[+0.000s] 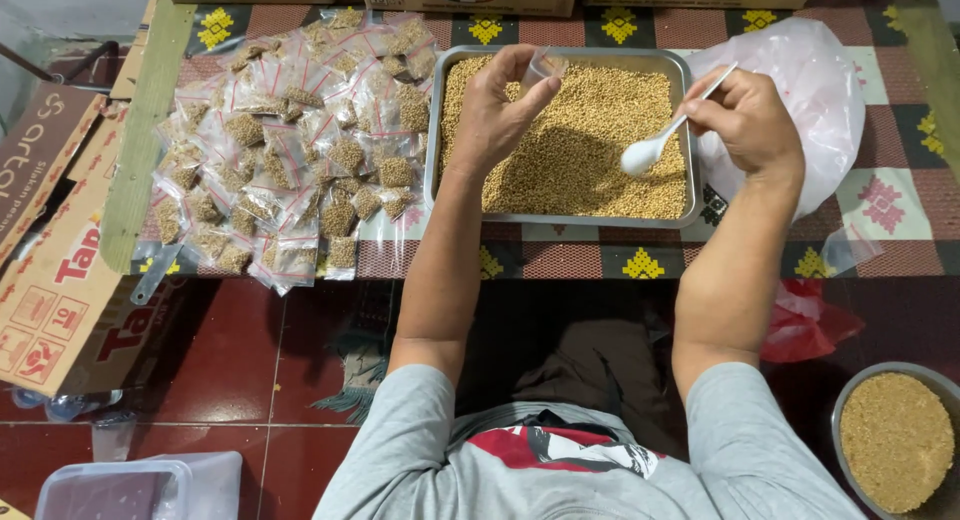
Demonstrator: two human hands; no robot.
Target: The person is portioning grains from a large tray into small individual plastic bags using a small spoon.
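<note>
**Seed portioning at the tray: both hands engaged**

Currently, the person is working over a metal tray (432,130) of small tan seeds, which is sitting at the far middle of the tabletop (900,180). The left hand (490,115) is hovering above the tray's left part, its grip closing narrowly on a small clear bag (545,65) pinched between thumb and fingers, apparently mouth up so that it can take a filling. The right hand (750,120) is holding a white plastic spoon (650,150) by its handle, grip tight around the stem, the bowl pointing left and down, just above the seeds near the tray's right side. Whether the bowl is carrying seeds cannot be told.

Left of the tray, a heap of filled packets (290,140) is lying spread out, within easy reach of the left hand. A large clear plastic bag (820,80) is lying right of the tray, behind the right hand. At the near right, down by the floor, a round bowl of seeds (895,440) is standing well apart. Cardboard boxes (50,240) are lying at the left edge.
</note>
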